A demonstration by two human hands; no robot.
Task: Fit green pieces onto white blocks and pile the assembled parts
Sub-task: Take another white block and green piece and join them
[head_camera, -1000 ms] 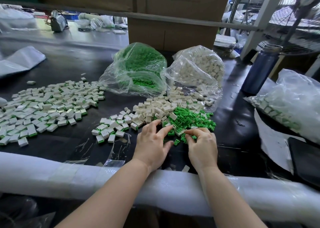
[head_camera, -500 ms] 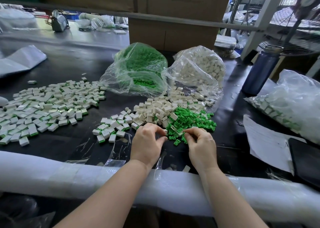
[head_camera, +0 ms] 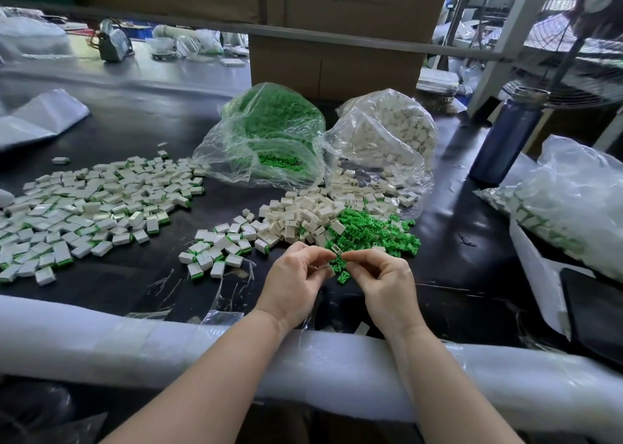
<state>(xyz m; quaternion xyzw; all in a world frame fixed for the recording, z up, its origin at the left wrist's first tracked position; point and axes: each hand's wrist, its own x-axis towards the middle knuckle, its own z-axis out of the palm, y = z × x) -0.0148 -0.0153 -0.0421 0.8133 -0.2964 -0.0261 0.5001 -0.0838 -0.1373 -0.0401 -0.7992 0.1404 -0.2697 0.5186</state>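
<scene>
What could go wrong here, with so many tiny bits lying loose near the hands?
The left hand and right hand work right over the loose green pieces, so a dropped piece could vanish among them. The white blocks touch that heap and may mix in. The finished parts lie close beside the unfinished blocks, inviting mix-ups.

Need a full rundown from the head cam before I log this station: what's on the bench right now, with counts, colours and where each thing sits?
assembled parts: many, white with green edge, spread at left; a small cluster nearer centre
white blocks: loose heap, centre
green pieces: loose heap, right of the blocks
bag of green pieces: one, clear, behind the heaps
bag of white blocks: one, clear, beside it
bottle: one, dark blue, right
bag of parts: one, far right
cardboard box: brown, rear
left hand: fingers curled, contents unclear
right hand: pinching, contents unclear
</scene>
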